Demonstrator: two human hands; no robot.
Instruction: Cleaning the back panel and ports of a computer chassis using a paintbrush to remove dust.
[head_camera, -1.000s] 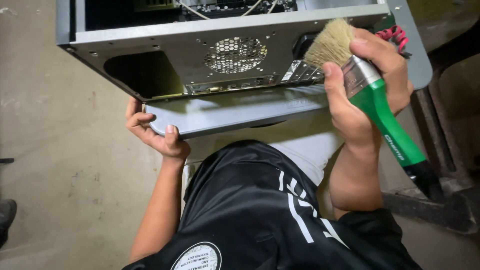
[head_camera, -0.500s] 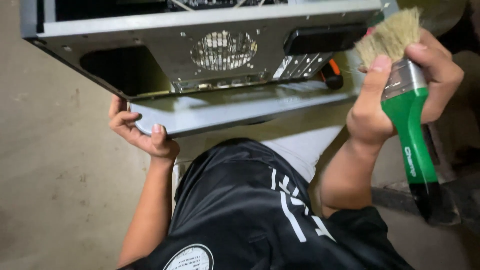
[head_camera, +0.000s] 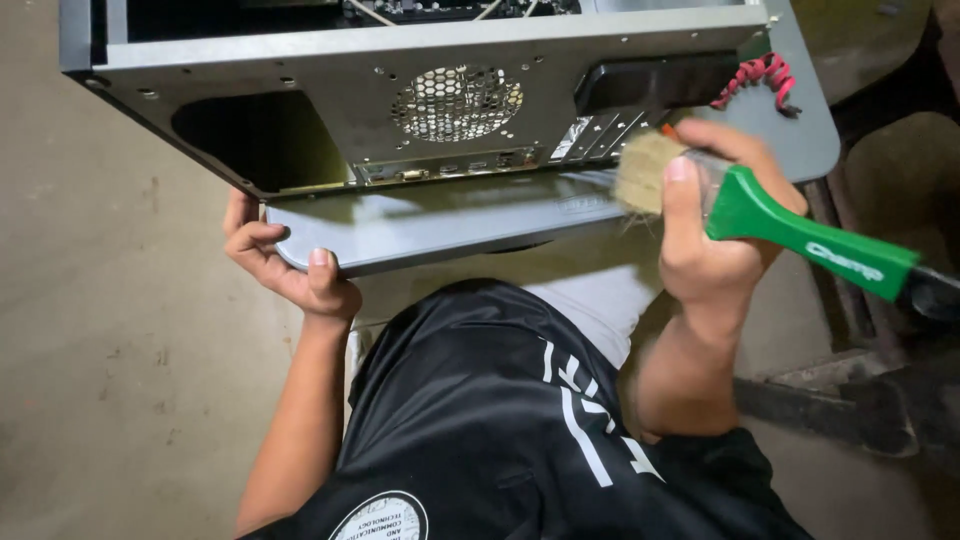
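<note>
The computer case (head_camera: 420, 110) fills the top of the view, its grey side panel (head_camera: 440, 225) jutting out below it. The left hand (head_camera: 285, 265) blocks the panel's left corner; the right hand (head_camera: 720, 235) and its green-handled paintbrush (head_camera: 790, 225) crowd the right end. Between the hands the panel's edge lies open. Bare concrete floor (head_camera: 110, 380) spreads free on the left; dark metal framework (head_camera: 850, 400) closes the right.

Warm, dim light is falling from above, leaving a soft sheen on the grey case (head_camera: 440, 215) panel near the person. The far right corner is sinking into shadow. The brush (head_camera: 800, 230) bristles are blurring slightly; everything else is staying fairly sharp.
</note>
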